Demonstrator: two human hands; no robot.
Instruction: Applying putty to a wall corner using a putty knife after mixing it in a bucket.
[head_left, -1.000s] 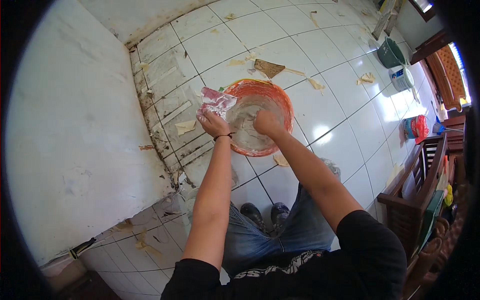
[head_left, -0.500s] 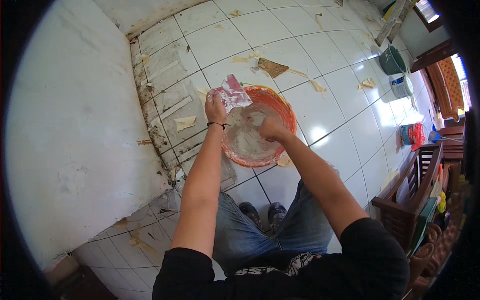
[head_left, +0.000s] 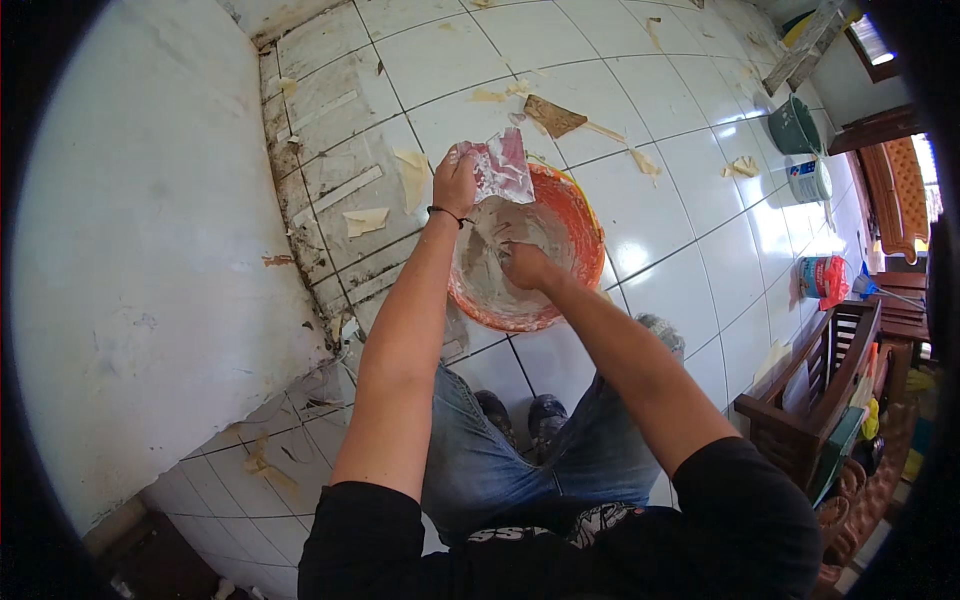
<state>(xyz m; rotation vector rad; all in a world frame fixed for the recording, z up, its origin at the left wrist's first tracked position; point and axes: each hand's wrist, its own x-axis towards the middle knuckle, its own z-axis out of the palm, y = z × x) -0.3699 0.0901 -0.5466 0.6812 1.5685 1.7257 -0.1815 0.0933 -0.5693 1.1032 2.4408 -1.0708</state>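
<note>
My left hand point(head_left: 454, 183) grips a flat pink piece point(head_left: 505, 170) smeared with white paste, held above the upper left of an orange bucket point(head_left: 586, 225) on the tiled floor. The bucket contains greyish-white paste point(head_left: 540, 225), and the same pale coating lines its inner wall. My right hand point(head_left: 525, 265) is down inside the bucket, its fingers curled at the paste; whatever they grip is hidden. Both forearms reach in from below, over my jeans and shoes.
A pale wall point(head_left: 140, 260) borders the left. Torn paper point(head_left: 367, 220) and a brown scrap point(head_left: 553, 117) lie on the tiles. At right are a green bucket point(head_left: 790, 127), white pail point(head_left: 810, 181), red-and-blue pail point(head_left: 820, 281), wooden bench point(head_left: 800, 420) and ladder point(head_left: 800, 62).
My left hand has moved up and to the right with the pink piece. My right hand has shifted within the bucket, lower than a second ago and slightly left since half a second ago.
</note>
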